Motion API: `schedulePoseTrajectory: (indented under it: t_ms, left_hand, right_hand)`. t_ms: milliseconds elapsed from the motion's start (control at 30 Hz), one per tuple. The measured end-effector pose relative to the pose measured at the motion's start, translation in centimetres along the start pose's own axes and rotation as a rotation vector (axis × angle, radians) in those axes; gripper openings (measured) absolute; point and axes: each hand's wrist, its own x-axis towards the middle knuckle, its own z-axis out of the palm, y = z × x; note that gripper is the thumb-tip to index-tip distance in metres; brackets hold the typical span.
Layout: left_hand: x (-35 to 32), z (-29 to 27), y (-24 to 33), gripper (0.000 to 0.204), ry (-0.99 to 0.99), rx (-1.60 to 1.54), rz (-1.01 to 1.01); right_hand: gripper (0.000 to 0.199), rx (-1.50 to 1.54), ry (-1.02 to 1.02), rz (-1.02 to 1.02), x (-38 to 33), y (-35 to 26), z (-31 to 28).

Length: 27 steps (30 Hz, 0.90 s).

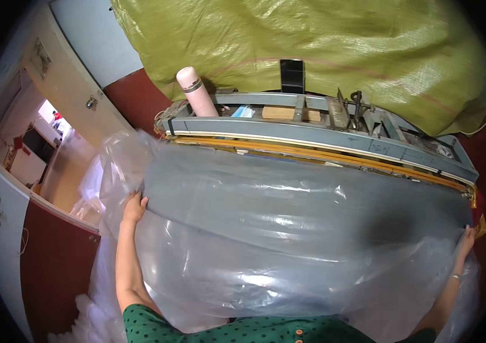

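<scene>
A wide sheet of clear plastic film [266,251] is spread from side to side in front of me, its far part lying over a grey flat surface. At the film's left side, my left hand [134,208] is closed on its edge, thumb toward the middle. Far to the right, my right hand [466,240] pinches the opposite edge, close to the right end of the machine. Loose film bunches up beyond my left hand and hangs down on both sides. Beyond the film runs a long machine frame [311,134] with grey metal bars and a yellow-orange strip [311,155].
On the frame stand a pink bottle [197,94] and a black phone-like slab [292,76]. A dark metal clamp [357,108] is fixed farther right. A yellow-green tarpaulin [311,34] hangs behind. Crumpled film [91,320] lies low at the left, near an open doorway with a door [74,74].
</scene>
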Motion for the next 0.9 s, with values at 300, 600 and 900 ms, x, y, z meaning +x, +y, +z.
schedulePoseTrajectory:
  t_ms: [300,600,900]
  left_hand:
    - [5.5,4.0,8.7,0.039,0.034,-0.546,0.107]
    - [-2.7,3.8,2.5,0.042,0.061,-0.381,0.084]
    - [-3.8,-9.1,23.9,0.030,-0.172,-1.076,0.173]
  right_hand:
    - [0.038,-0.394,-0.107,0.042,-0.1,-4.0,-0.6]
    - [0.048,-0.519,-0.116,0.136,-0.6,-3.9,-1.2]
    - [0.032,-0.643,-0.097,-0.042,-1.6,-6.8,-2.1]
